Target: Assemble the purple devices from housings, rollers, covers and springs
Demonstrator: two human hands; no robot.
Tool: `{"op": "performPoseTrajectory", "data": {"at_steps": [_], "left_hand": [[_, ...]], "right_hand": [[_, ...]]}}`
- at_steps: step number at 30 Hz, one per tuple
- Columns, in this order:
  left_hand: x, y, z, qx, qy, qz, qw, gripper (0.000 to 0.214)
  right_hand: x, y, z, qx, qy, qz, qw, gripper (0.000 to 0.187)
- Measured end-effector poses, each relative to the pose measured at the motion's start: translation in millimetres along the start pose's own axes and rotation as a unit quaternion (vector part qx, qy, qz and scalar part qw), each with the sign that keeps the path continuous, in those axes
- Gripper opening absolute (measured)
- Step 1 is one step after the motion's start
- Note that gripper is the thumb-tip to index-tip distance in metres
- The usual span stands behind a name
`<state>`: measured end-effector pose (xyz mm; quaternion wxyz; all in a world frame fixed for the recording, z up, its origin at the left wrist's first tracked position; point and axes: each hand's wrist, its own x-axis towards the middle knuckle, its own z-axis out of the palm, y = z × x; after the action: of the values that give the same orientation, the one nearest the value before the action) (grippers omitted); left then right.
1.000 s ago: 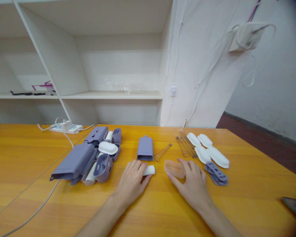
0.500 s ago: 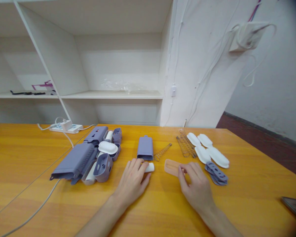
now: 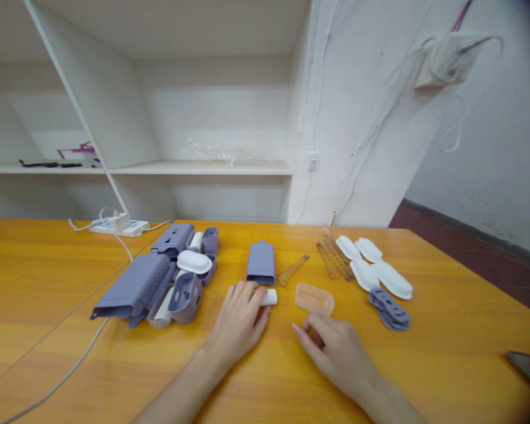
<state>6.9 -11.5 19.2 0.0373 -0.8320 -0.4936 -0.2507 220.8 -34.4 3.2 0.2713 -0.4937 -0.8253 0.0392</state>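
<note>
Plastic, peach-tinted and see-through, makes up the shallow oblong tray (image 3: pixel 314 298) with rounded corners. It lies flat on the orange wooden table (image 3: pixel 48 306), near the middle of my view.

My right hand (image 3: pixel 338 350) rests on the table just in front of the tray, fingers loosely curled and gripping nothing. Its nearest fingertip is just beside the tray's near rim, and I cannot tell whether it touches.

My left hand (image 3: pixel 241 321) lies palm down to the tray's left. Its fingers are together and laid over a small white piece (image 3: pixel 269 297), which is rounded at its exposed end. Whether the thumb pinches it from underneath I cannot tell.

Just behind that piece lies a lilac housing (image 3: pixel 261 264) with a single coil spring (image 3: pixel 292 271) beside it. Farther right are a bundle of springs (image 3: pixel 333 259), white oval caps (image 3: pixel 380 271) and a stack of flat lilac pieces (image 3: pixel 388 309).

To the left sits a pile of lilac and white parts (image 3: pixel 159 277), with a white power strip (image 3: pixel 119 227) and its cable behind. Any marking on the parts or the strip is too small for me to read.
</note>
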Motion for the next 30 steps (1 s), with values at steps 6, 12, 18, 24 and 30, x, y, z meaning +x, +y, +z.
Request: {"op": "performPoseTrajectory", "data": {"at_steps": [6,12,18,24,30], "left_hand": [[-2,-3,6.0,-0.044,-0.009,-0.033,0.998,0.023],[-8,5,10.8,-0.276,-0.023,-0.044,0.960,0.045],[-1,-8,10.2,-0.109,0.067,-0.051,0.990,0.039],[-1,-24,22.0,-0.043,0.006,-0.082,0.996,0.054],[1,-14,13.4,-0.001,0.038,-0.100,0.994,0.035]], "right_hand": [[1,-4,-5,-0.010,-0.061,0.027,0.998,0.023],[4,-2,-2,-0.020,-0.068,0.004,0.997,0.043],[5,-6,-3,-0.006,-0.064,0.016,0.998,0.024],[5,-7,-7,0.001,-0.065,0.018,0.998,0.023],[6,-8,-7,0.004,-0.064,0.018,0.998,0.022]]}}
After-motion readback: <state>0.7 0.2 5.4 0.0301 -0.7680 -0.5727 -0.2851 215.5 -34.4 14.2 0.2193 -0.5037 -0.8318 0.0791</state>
